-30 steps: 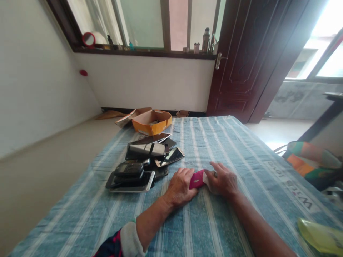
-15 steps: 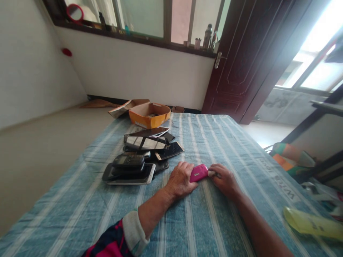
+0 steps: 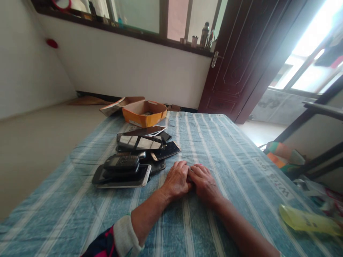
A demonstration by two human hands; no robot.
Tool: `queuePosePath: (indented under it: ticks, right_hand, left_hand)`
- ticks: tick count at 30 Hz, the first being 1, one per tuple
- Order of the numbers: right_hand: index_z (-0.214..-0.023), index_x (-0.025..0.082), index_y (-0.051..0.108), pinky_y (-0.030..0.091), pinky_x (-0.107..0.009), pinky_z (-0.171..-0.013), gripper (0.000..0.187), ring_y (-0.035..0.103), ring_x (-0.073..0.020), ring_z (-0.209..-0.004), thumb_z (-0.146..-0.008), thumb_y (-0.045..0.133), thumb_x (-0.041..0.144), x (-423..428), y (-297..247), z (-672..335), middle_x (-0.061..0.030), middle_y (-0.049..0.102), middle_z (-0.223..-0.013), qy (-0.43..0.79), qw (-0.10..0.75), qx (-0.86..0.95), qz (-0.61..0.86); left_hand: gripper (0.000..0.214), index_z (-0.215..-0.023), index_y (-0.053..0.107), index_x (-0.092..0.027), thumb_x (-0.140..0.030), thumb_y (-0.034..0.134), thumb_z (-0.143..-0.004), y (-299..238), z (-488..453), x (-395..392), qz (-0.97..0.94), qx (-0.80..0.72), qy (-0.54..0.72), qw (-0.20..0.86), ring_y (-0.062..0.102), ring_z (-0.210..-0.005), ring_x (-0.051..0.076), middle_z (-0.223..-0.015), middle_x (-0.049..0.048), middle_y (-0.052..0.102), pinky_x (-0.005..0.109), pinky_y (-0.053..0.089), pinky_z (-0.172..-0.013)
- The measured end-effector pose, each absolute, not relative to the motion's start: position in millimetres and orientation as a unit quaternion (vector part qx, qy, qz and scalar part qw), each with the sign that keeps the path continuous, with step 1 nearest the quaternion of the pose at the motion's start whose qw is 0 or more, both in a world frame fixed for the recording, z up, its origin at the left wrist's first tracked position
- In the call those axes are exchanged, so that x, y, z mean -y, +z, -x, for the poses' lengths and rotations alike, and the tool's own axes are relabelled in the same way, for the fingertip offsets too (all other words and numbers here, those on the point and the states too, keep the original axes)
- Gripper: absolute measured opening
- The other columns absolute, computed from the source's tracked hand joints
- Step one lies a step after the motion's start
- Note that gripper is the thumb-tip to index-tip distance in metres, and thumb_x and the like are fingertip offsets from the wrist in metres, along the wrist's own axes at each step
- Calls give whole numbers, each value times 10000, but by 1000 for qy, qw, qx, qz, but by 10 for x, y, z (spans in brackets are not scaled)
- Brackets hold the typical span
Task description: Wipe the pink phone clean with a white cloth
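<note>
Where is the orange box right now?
In the head view, the orange box sits at the far left end of the striped cloth, just beyond the pile of phones, ahead and left of the left hand.

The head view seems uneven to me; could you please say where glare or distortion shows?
In the head view, daylight blows out the doorway at upper right; the top phone screen mirrors light; the wide lens tilts the door and window sill.

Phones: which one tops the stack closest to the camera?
The thick dark small-screened phone; the others there are flat smartphones beneath it.
</note>
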State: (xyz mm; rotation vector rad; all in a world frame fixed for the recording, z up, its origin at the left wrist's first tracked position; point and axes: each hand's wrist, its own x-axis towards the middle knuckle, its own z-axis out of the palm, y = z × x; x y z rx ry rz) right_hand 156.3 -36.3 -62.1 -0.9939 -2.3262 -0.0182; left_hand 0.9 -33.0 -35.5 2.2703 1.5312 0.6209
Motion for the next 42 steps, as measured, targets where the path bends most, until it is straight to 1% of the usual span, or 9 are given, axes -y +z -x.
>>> queuePosePath:
  ticks: [7,11,15,18,23,27,32,39,42]
  right_hand:
    - [-1115,187,638,449,-382,-1004,363,489,-237,-1189,-894,385,51,194,-757,-1866,-100,617,-1154,-30,323,840,434]
    - [-1151,192,624,457,-407,-1014,371,482,-242,-1222,-900,383,62,295,-726,-1781,-107,612,-1179,-29,330,856,396]
    - [-1201,180,595,449,-435,-1030,346,495,-252,-1214,-907,432,98,378,-684,-1656,-111,631,-1161,-19,326,884,334]
    - [-1187,181,603,435,-452,-1041,350,485,-260,-1228,-899,428,86,355,-690,-1667,-113,628,-1175,-27,323,877,354]
    - [-1100,214,634,455,-374,-1004,388,513,-233,-1193,-859,394,29,269,-692,-1814,-87,623,-1163,-19,320,846,426]
    - [-1077,241,621,490,-304,-894,356,575,-204,-1068,-875,396,53,233,-684,-1902,-68,626,-1145,4,306,815,492]
    - [-1041,260,614,477,-290,-820,348,583,-201,-990,-854,415,44,216,-675,-1949,-57,631,-1093,-2,297,799,523]
    - [-1066,248,607,458,-335,-867,225,562,-226,-1035,-884,483,201,227,-569,-2017,-72,611,-1099,2,261,805,532]
    - [-1112,225,582,452,-326,-913,297,554,-219,-1086,-825,518,188,232,-536,-2063,-78,581,-1192,44,249,828,500]
  left_hand:
    - [344,-937,610,-141,-270,699,-632,-324,-33,336,-796,-546,204,160,522,-1071,298,-1161,133,576,402,450,-946]
    - [375,-969,612,-149,-286,709,-634,-335,-21,328,-798,-544,205,157,515,-1098,308,-1182,130,576,412,449,-952]
    - [332,-1001,615,-158,-242,656,-683,-345,-6,322,-802,-540,205,151,520,-1115,294,-1193,123,586,392,447,-975]
    - [353,-1001,618,-147,-262,672,-672,-352,-7,318,-802,-540,207,149,523,-1109,297,-1202,134,585,394,448,-979]
    - [391,-987,612,-146,-280,701,-632,-360,-13,301,-806,-536,205,141,519,-1109,308,-1222,138,572,420,446,-976]
    - [366,-944,616,-139,-306,713,-632,-338,2,287,-816,-524,201,139,519,-1115,313,-1211,148,578,423,435,-995]
    - [311,-903,624,-150,-320,718,-660,-325,25,274,-815,-517,213,149,523,-1120,318,-1231,151,578,455,436,-995]
    - [324,-904,630,-158,-286,752,-633,-370,32,263,-810,-520,231,141,539,-1099,308,-1209,139,593,448,456,-971]
    - [359,-923,625,-161,-268,769,-612,-376,18,267,-810,-519,241,131,548,-1090,311,-1180,135,603,447,459,-976]
